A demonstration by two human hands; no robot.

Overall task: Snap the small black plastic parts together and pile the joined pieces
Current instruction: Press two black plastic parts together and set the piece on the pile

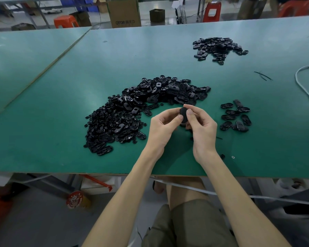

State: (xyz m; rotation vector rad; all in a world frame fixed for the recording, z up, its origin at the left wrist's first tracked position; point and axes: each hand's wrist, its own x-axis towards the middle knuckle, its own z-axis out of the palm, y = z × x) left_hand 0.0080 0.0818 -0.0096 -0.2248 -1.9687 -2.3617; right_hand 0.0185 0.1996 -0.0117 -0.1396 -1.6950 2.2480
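Where the two hands meet just below the centre of the frame, a small black oval part [183, 114] is pinched between them, held above the green bench [61, 104]. The left hand [165, 124] has its thumb against the part's left edge, with the other fingers curled in behind. The right hand [202, 127] presses its thumb on the part's right side and arches its forefinger over the top, the remaining fingers folded underneath. Whether the held part is a single piece or two pieces together cannot be told, since the fingers cover much of it. Just above and left of the hands a large heap [141, 111] of loose black parts curves across the middle of the bench, oval shells mixed with small round pieces that gather toward its lower left end. Right of the hands lies a small group [235, 115] of oval pieces, spread flat and near one another. Well apart, in the upper right of the frame, sits a far pile [218, 48] of similar black pieces. A white cable [303, 86] loops along the right edge of the bench. Beyond the bench, at the top of the frame, stand a cardboard box [123, 12] and a red stool [65, 21].
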